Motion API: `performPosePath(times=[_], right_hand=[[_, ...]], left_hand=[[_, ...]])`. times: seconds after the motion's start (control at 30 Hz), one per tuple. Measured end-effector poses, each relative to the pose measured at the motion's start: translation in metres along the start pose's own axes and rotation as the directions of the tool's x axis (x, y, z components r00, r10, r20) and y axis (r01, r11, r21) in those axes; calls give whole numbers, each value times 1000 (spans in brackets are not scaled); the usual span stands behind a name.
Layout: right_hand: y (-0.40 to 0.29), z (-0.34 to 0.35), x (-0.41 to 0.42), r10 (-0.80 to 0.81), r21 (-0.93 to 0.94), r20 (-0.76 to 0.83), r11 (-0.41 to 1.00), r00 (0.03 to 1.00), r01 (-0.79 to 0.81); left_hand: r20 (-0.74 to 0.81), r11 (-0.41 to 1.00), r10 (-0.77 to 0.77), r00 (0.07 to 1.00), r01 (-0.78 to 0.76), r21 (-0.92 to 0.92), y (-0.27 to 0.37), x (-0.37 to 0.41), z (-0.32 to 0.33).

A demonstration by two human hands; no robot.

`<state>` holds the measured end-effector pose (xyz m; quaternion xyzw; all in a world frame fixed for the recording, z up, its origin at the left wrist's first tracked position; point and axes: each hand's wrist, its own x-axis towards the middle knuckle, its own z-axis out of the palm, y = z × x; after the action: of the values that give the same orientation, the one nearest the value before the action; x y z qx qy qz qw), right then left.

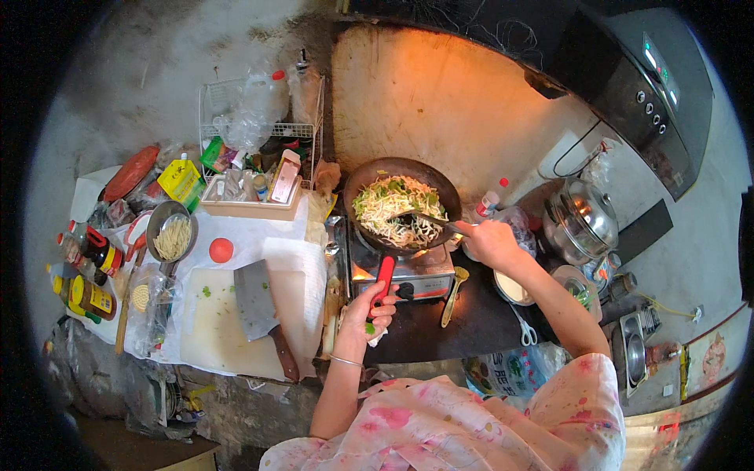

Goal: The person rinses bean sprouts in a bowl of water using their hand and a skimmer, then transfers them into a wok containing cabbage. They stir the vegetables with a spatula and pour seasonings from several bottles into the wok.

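My left hand [368, 312] grips the red handle [386, 272] of a dark wok [445, 183]. The wok rests on a portable gas stove [365, 274] with a black knob on its front. Inside lies a heap of pale strips mixed with green vegetable pieces [383, 203]. My right hand [486, 238] is closed around the handle of a dark spatula [421, 218], and its blade is in the food. A cleaver [253, 300] with a wooden handle lies on a white cutting board [206, 341] to the left, among green scraps.
Left of the board stand a small pan [171, 205] holding pale strips, a red ball-like item [221, 250] and sauce bottles [94, 297]. A wire rack [318, 129] is behind. To the right are a brush [453, 297], scissors [527, 332], a bowl [513, 288] and a steel steamer [580, 218].
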<state>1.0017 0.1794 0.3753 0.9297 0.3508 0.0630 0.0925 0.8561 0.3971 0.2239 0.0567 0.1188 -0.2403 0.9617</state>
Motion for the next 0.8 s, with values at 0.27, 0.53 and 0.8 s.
performPosePath(times=[0.27, 0.53, 0.8], right_hand=[[119, -36, -1, 194, 640, 50, 747, 980, -181], [123, 96, 77, 187, 756, 651, -72, 736, -650], [101, 87, 49, -86, 809, -136, 565, 987, 161]], left_hand=[[-4, 1000, 8, 1000, -8, 16, 0, -2, -4], [11, 998, -5, 1000, 4, 58, -2, -2, -2], [13, 997, 18, 1000, -19, 70, -3, -1, 1]])
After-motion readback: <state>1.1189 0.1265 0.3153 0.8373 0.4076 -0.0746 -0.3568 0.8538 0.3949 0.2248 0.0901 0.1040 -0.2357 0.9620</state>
